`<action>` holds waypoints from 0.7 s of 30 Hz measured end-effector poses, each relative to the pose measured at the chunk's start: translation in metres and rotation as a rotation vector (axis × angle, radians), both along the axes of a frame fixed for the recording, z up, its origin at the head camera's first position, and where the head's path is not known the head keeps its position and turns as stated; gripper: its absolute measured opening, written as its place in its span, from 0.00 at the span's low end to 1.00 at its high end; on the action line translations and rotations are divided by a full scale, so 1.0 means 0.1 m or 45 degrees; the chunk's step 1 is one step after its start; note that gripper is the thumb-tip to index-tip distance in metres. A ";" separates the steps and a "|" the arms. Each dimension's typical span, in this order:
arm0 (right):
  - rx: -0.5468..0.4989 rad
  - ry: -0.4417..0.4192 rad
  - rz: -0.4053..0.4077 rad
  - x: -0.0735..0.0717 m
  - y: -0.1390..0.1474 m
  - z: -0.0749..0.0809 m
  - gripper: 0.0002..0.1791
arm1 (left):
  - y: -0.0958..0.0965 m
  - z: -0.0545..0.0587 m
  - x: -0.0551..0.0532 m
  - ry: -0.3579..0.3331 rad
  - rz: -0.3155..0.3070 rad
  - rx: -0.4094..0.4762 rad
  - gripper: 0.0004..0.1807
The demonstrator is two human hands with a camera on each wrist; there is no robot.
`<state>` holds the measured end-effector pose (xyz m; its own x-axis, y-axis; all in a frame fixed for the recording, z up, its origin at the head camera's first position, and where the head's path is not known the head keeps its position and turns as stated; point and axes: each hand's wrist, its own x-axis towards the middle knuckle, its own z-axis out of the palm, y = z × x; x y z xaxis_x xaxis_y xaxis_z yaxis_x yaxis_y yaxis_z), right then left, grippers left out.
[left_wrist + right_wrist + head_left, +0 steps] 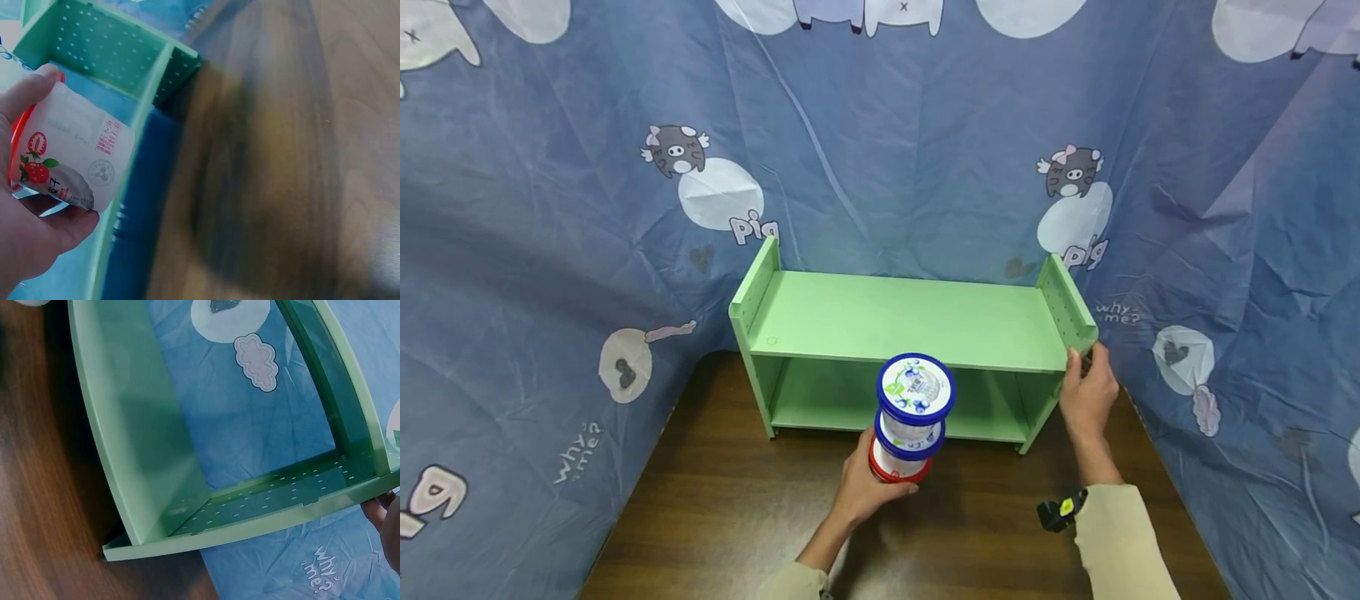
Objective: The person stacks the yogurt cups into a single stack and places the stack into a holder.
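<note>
My left hand (863, 490) grips the red-lidded tub (75, 147) at the bottom of a stack, its thumb and fingers around the red rim. That tub is white with red fruit printed on its side. Two tubs with blue lids stand on it, the top one (916, 388) showing blueberries on its lid. In the head view the stack overlaps the front of a light green two-tier shelf (880, 317). At the shelf's right end, my right hand (1088, 402) holds the side panel (281, 519) near its front corner, with the thumb in front.
The shelf stands on a brown wooden tabletop (715, 500), close to a blue cloth backdrop (880, 150) printed with pigs. More cloth hangs at the left and right. The shelf has a lower board (827, 408) and raised side panels with small holes.
</note>
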<state>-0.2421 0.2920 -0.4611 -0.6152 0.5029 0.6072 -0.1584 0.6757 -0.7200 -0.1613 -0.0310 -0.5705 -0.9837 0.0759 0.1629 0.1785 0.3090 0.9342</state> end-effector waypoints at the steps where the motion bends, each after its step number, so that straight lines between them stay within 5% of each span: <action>1: 0.000 0.000 0.001 0.00 0.00 0.00 0.17 | 0.00 0.03 0.00 0.011 -0.001 -0.005 0.60; 21: -0.013 -0.014 -0.003 0.00 0.00 0.00 0.17 | -0.05 0.61 -0.08 0.049 -0.022 0.013 0.58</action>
<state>-0.2417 0.2919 -0.4608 -0.6207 0.5105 0.5950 -0.1488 0.6684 -0.7287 -0.1694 -0.0363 -0.5096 -0.9752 0.0909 0.2016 0.2198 0.2957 0.9297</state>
